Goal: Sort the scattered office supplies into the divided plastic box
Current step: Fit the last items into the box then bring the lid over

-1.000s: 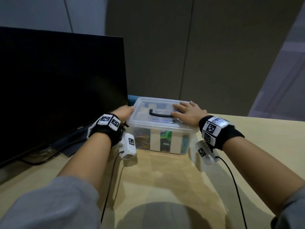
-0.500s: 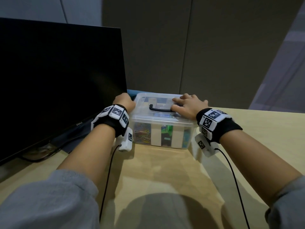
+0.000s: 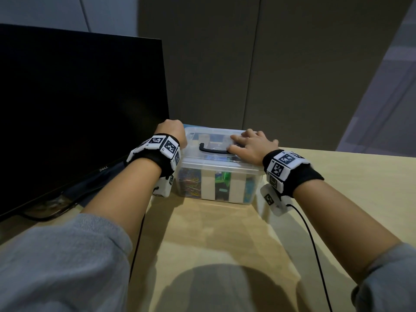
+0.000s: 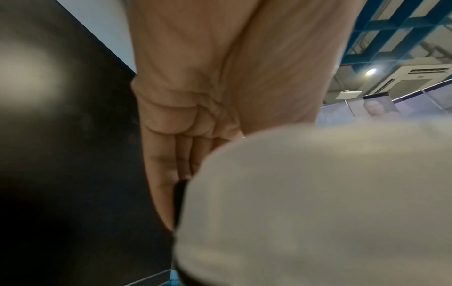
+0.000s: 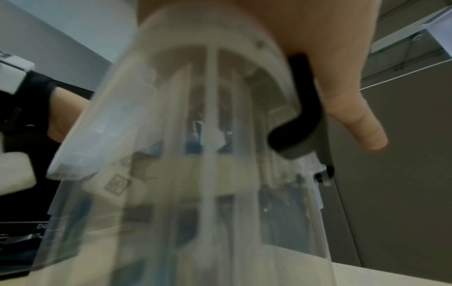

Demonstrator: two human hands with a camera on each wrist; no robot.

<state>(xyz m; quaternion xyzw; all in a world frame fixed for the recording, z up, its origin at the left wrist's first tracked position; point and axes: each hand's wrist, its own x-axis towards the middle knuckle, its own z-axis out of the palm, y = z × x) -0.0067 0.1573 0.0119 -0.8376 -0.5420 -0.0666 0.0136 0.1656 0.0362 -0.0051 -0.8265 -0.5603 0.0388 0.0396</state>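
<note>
Desk (image 3: 337,188): box (image 3: 216,185) under fingers (image 3: 238,140).

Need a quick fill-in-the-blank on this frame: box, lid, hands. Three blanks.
1. The plastic box has its lid ____.
2. The right hand lies flat on the ____ of the box.
3. The black monitor stands to the ____ of the box.

Missing words: on; lid; left

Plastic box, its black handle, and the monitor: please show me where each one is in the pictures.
plastic box (image 3: 225,185), head view, on its clear front wall.
black handle (image 3: 211,150), head view, on the middle of the bar.
monitor (image 3: 78,104), head view, on the dark screen.
</note>
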